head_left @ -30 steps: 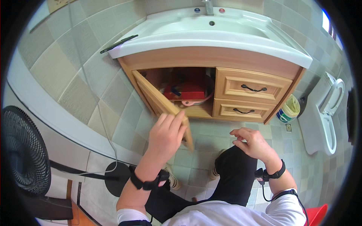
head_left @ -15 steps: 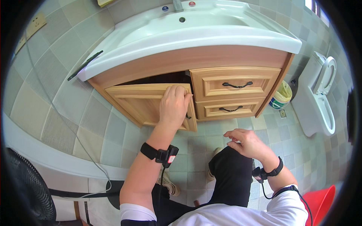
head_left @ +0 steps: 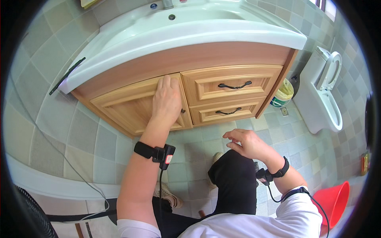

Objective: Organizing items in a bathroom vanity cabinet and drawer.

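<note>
My left hand [head_left: 167,99] lies against the upper right corner of a wooden cabinet door [head_left: 131,105], fingers stretched upward and holding nothing. The door sits flush in the vanity front, its dark handle [head_left: 183,111] mostly hidden behind my hand. My right hand [head_left: 248,143] hovers over my right knee, empty, its fingers loosely bent and apart. To the right of the door are an upper drawer [head_left: 254,75] and a lower drawer [head_left: 206,118], both closed, with dark curved handles. A white washbasin [head_left: 190,37] tops the cabinet.
A dark flat object [head_left: 66,76] juts past the basin's left corner. On the right stand a lined bucket [head_left: 284,95], a toilet [head_left: 313,99] with its lid up, and a red bucket [head_left: 331,202]. A thin cable [head_left: 55,146] runs along the left wall.
The cabinet door has swung shut under my left hand, hiding the dark gap above it. My view has shifted slightly right. My right hand stays over the knee.
</note>
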Available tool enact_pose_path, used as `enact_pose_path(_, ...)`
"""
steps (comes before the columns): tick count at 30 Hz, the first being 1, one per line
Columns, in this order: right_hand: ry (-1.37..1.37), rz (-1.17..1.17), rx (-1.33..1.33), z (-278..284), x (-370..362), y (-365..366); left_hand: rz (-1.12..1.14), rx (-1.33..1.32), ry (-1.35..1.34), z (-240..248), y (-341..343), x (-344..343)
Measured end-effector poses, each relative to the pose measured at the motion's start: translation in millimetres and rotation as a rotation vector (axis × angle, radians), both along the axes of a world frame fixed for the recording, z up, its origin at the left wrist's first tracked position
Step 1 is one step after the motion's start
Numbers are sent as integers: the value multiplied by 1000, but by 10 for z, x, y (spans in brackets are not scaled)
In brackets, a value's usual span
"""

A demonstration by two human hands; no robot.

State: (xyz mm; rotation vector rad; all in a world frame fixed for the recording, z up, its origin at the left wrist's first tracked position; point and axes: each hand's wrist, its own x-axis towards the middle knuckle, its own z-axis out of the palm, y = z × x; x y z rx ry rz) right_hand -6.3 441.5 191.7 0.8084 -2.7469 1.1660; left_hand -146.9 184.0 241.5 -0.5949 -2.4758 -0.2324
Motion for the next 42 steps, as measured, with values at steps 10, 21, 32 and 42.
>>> enact_pose_path(10,-52,-85,43,-164,-121,181,-22,20,-3,-44,-27,102)
enact_pose_path(21,-80,-415,444,-1060,-855,291,-102,92,-257,-878,-296,1335)
enact_pose_path(32,133,-535,542,-1622,-948,197,4,208,-256,-622,-778,2460)
enact_pose_path(42,184,-446,559,-1498,226,200,-119,256,-173,-244,-496,2817)
